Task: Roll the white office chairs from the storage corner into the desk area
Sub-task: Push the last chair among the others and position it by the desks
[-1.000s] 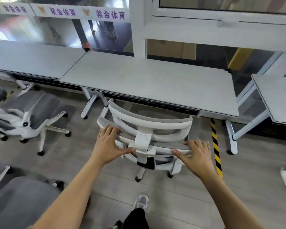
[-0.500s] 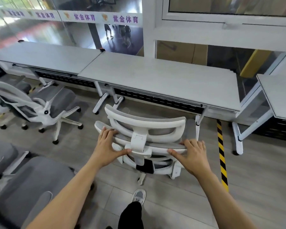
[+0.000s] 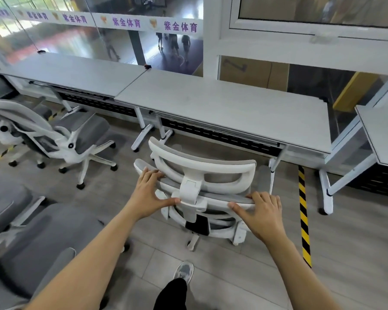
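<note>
Grey floor before desk (image 3: pixel 222 108): chair (image 3: pixel 202 175) dead ahead, back lying left–right, facing desk; left hand (image 3: pixel 147 195) and right hand (image 3: pixel 263 214) clamped on its back, equally near.

chair (image 3: pixel 202 173): glossy white plastic, grey mesh cloth; desk (image 3: pixel 222 108): matt grey top

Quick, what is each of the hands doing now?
Left hand: closed on the chair backrest.
Right hand: closed on the same backrest.
</note>
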A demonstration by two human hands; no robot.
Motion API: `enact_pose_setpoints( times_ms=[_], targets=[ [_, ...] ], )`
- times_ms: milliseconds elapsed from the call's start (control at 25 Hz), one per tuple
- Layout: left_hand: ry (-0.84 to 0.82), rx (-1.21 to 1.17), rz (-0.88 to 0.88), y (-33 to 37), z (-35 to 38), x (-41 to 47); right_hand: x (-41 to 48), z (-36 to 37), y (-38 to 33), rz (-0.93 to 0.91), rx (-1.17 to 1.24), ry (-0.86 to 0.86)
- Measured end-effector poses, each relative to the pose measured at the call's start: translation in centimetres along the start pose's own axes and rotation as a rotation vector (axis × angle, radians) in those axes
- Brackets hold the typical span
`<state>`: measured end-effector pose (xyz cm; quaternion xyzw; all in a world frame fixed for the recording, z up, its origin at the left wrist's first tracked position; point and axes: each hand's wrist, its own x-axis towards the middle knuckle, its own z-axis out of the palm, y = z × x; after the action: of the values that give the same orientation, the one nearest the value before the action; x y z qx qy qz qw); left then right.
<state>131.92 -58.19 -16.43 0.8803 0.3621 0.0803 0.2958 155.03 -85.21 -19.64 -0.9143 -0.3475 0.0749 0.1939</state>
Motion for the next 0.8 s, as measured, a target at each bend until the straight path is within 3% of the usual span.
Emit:
enact_pose_setpoints(
  times_ms=[520, 800],
  targets=[
    [0.031, 0.002, -0.031, 0.5, 0.0, -2.2, -1.1, -1.1, -1.8, 0.036, 0.060, -0.022],
    [0.129, 0.031, 0.044, 1.0, -3.5, -2.1, 1.2, -8.5, -6.8, 0.001, 0.366, 0.346]
  ],
)
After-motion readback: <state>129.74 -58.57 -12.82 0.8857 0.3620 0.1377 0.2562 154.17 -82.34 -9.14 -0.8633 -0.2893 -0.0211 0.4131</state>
